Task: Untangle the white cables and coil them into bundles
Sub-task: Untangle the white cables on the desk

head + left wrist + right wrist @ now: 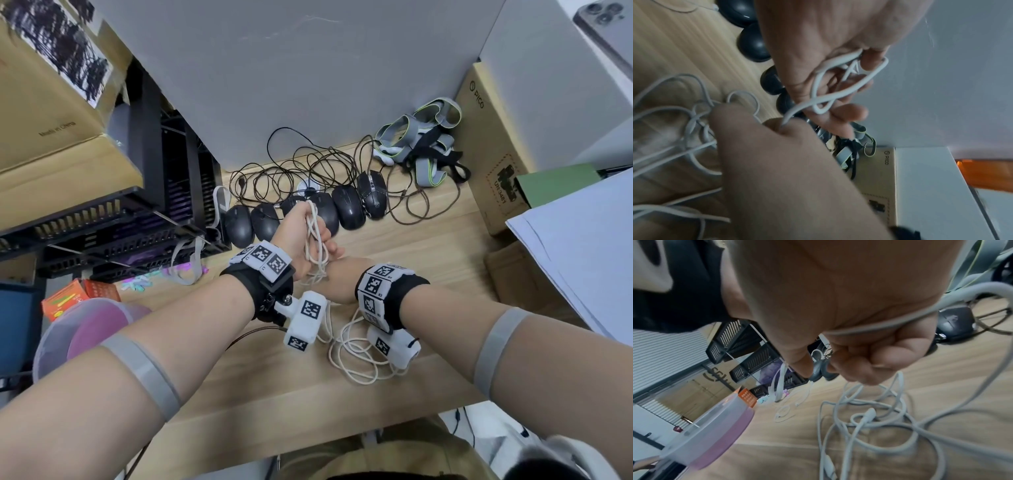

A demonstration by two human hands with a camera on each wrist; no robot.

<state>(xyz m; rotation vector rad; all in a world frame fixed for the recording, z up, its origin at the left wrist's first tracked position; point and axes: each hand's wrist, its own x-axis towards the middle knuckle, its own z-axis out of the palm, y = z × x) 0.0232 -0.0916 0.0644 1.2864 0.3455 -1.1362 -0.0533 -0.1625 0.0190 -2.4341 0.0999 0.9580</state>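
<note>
My left hand (pixel 301 228) is raised palm-up over the wooden table (pixel 428 246), its fingers curled round a few loops of white cable (pixel 313 236). In the left wrist view the loops (pixel 838 84) run through those fingers (pixel 851 110). My right hand (pixel 339 281) sits just below, by the left wrist, closed in a fist (pixel 869 356) on a strand (pixel 879 326) that leads up to the loops. The rest of the white cable lies in a loose tangle (pixel 359 356) on the table under my right wrist, a plug end (pixel 869 414) showing in it.
Several black mice (pixel 347 207) with dark cords line the table's back. Grey straps (pixel 424 144) and a cardboard box (pixel 493 154) stand back right, white papers (pixel 582 257) to the right. Black trays (pixel 120 222) and a pink-lidded tub (pixel 92 325) are to the left. A thin white cable (pixel 785 410) lies apart.
</note>
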